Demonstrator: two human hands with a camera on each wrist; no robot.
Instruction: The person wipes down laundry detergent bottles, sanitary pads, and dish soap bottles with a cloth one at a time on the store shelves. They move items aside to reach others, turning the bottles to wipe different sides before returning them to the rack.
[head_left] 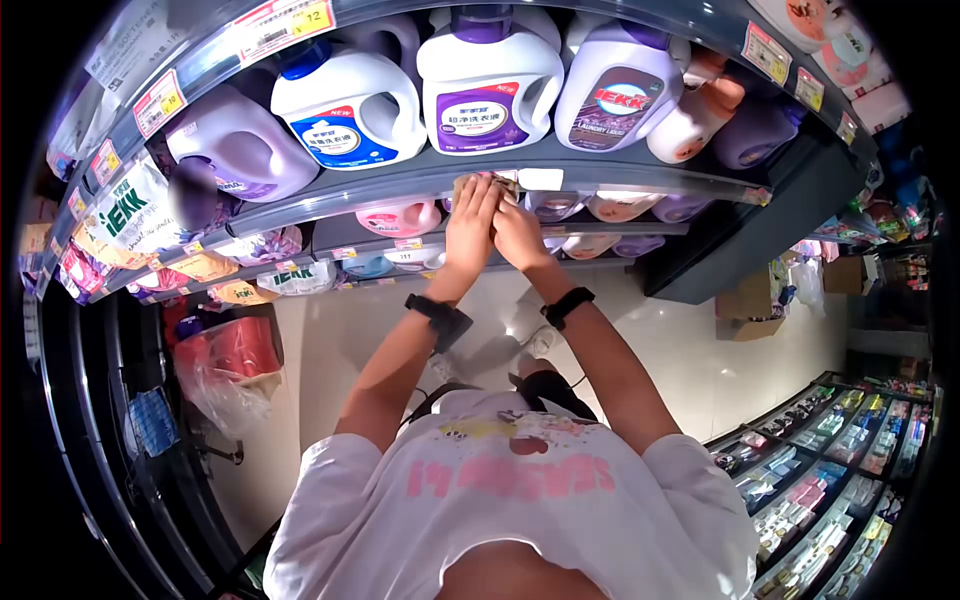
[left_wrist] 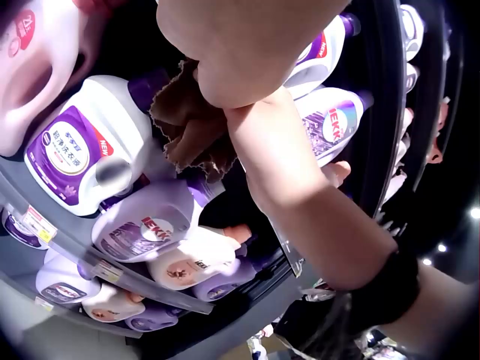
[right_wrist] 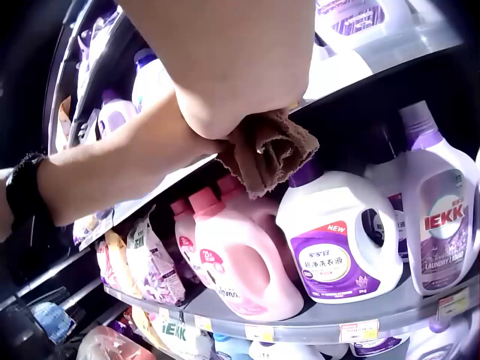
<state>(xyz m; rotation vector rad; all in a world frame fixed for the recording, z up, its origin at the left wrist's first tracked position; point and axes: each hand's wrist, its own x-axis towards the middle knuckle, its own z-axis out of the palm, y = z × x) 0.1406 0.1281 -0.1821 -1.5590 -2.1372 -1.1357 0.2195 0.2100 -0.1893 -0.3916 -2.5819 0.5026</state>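
Observation:
My left hand [head_left: 472, 222] and right hand [head_left: 517, 234] are pressed together at the edge of a store shelf. Between them they grip a bunched brown cloth [right_wrist: 268, 151] with frayed edges. The cloth [left_wrist: 191, 124] hangs out past the fingers in both wrist views, while most fingers are hidden behind the backs of the hands. Just beyond the hands in the head view stands a white detergent bottle [head_left: 482, 95] with a purple label. A white bottle with a blue label [head_left: 347, 115] is to its left, and a lilac bottle [head_left: 612, 90] to its right.
Price tags line the shelf edge [head_left: 370, 180]. Pink bottles [right_wrist: 236, 262] and more detergent stand on lower shelves. A red bin with clear plastic [head_left: 228, 360] is on the floor at left. Cardboard boxes [head_left: 752, 300] and a rack of small packets [head_left: 820, 480] are at right.

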